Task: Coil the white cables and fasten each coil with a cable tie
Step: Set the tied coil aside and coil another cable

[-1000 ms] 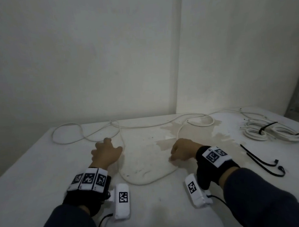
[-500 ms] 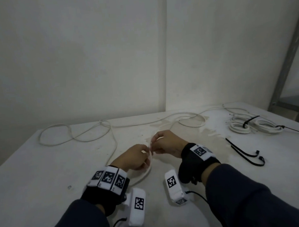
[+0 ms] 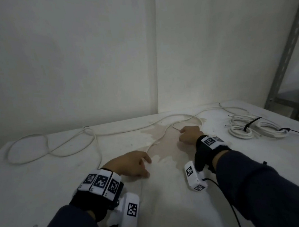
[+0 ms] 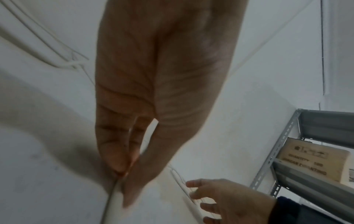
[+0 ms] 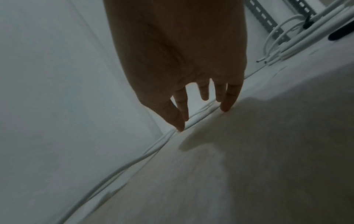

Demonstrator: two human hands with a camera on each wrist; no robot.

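From the head camera, the left hand (image 3: 129,163) rests on the white table (image 3: 44,182) with fingers curled onto a stretch of the loose white cable (image 3: 93,135), while the right hand (image 3: 189,134) reaches further out, fingers over the same cable on a brownish stain (image 3: 163,146); two tied coils (image 3: 252,128) with black cable ties (image 3: 250,124) lie well apart to the right. The left wrist view shows the thumb and fingertips (image 4: 118,166) pinching the cable (image 4: 113,201), and a cardboard box (image 4: 312,159) on a metal shelf (image 4: 275,145) with blurred print, seemingly "QUANTITY". The right wrist view shows the right hand's fingers (image 5: 228,100) spread and straight, tips touching the cable (image 5: 153,147).
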